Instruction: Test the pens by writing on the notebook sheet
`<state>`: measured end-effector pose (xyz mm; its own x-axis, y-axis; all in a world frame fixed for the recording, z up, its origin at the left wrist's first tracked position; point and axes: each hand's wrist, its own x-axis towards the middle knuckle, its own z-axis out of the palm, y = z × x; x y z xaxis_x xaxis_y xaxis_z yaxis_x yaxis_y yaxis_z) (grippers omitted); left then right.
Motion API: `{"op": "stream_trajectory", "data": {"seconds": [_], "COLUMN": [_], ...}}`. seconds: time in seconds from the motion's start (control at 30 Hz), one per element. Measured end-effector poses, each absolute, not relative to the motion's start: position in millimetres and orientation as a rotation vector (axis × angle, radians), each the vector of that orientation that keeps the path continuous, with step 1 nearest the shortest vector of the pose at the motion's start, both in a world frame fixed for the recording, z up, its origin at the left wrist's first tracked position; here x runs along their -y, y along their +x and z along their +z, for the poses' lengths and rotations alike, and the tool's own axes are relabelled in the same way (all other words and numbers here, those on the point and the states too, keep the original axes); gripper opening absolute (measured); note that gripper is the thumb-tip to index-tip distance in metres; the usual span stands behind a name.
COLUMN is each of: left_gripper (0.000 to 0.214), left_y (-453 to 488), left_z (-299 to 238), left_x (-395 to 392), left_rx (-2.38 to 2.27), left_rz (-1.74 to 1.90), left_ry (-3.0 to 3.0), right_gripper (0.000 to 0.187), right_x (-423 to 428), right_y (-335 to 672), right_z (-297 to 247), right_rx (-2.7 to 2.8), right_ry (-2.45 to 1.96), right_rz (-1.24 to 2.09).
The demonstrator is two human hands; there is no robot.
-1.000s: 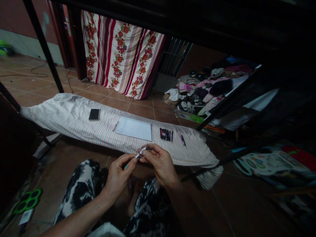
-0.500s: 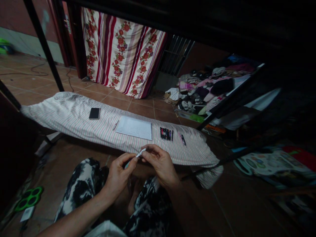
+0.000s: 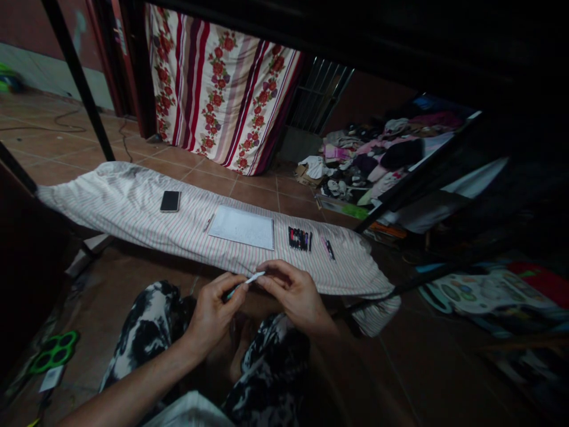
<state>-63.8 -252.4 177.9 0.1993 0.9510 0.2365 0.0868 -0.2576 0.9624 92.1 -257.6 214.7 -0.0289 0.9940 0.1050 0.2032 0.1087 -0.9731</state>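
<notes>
Both my hands hold one thin white pen [image 3: 249,280] over my lap. My left hand [image 3: 216,311] pinches its lower end, and my right hand [image 3: 293,293] pinches its white tip. Just beyond them lies a long striped cushion [image 3: 133,207]. On it rest a spiral notebook [image 3: 242,228], a pen [image 3: 208,223] at its left edge, a dark phone [image 3: 170,201], a row of several markers [image 3: 299,239] and two loose pens [image 3: 328,248].
A floral striped curtain [image 3: 222,95] hangs behind the cushion. A heap of clothes [image 3: 368,160] lies at the back right. Black metal frame bars [image 3: 77,77] cross the left side. A green fidget toy [image 3: 53,350] lies on the tile floor at left.
Both hands have stayed on the pen; it has tilted slightly flatter and the right fingers have slid along its tip. The view has shifted a little.
</notes>
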Motion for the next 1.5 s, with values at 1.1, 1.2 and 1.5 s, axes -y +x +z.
{"op": "stream_trajectory", "data": {"seconds": [1.1, 1.2, 1.5], "left_gripper": [0.023, 0.021, 0.015], "left_y": [-75, -76, -76], "left_z": [164, 164, 165], "left_x": [254, 255, 256], "left_rx": [-0.912, -0.975, -1.011], "left_rz": [1.242, 1.185, 1.091], "left_ry": [2.053, 2.029, 1.847], "right_gripper": [0.018, 0.017, 0.020], "right_x": [255, 255, 257], "right_y": [95, 94, 93], "right_z": [239, 238, 237], "right_rx": [2.426, 2.393, 2.415], "right_ry": [-1.244, -1.224, -1.239], "right_rz": [0.272, 0.316, 0.354]}}
